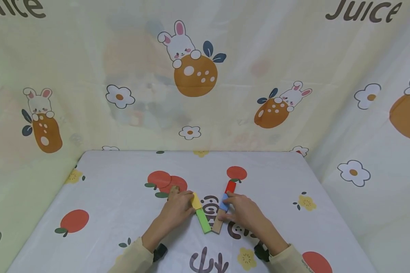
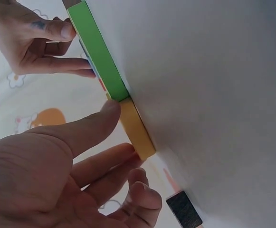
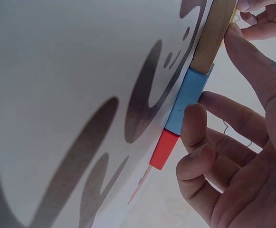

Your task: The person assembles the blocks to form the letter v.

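Note:
Five small blocks form a V on the table. Its left arm is a yellow block (image 1: 196,201) end to end with a green block (image 1: 203,221). The right arm runs from a wood-coloured block (image 1: 217,223) through a blue block (image 1: 223,203) to a red block (image 1: 230,186). Thumb and fingers of my left hand (image 1: 178,206) pinch the yellow block, the thumb near its joint with the green one. My right hand (image 1: 243,212) has curled fingers at the blue block, and its thumb touches the wood-coloured one.
A dark block (image 2: 184,209) lies beyond the left fingers. The white tablecloth (image 1: 116,204) carries printed fruit, flowers and lettering. Cloth with rabbit prints hangs behind the table (image 1: 239,113) and along both sides.

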`<act>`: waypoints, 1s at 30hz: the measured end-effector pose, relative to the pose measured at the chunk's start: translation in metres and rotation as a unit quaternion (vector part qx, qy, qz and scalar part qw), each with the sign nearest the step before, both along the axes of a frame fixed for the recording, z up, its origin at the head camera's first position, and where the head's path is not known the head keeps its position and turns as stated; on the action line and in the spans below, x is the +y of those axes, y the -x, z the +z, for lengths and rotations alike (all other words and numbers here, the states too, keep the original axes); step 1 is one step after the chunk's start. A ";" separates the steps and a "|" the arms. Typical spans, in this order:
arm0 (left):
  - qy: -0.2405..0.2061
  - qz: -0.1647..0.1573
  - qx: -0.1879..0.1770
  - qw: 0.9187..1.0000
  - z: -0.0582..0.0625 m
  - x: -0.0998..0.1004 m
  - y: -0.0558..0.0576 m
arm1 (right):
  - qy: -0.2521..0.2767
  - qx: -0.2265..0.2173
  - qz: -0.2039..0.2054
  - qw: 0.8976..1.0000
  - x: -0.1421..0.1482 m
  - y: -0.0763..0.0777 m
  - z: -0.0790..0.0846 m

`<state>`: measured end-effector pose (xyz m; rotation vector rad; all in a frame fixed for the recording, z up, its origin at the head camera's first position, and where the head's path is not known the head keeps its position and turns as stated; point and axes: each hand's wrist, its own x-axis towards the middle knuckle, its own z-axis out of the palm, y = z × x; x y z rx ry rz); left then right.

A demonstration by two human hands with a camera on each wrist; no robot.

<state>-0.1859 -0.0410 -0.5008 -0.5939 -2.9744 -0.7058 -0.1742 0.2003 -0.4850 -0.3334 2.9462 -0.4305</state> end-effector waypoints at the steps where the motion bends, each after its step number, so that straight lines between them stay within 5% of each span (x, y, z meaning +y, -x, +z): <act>1: 0.000 0.000 0.000 1.000 0.000 0.000 0.000 | 0.000 0.001 0.000 1.000 0.000 0.000 0.000; 19: -0.002 0.004 0.018 1.000 -0.002 0.001 0.000 | 0.009 0.009 0.005 1.000 0.002 -0.001 -0.001; 30: -0.012 0.001 -0.001 1.000 -0.004 -0.002 -0.002 | 0.005 0.008 0.009 1.000 0.002 -0.001 -0.004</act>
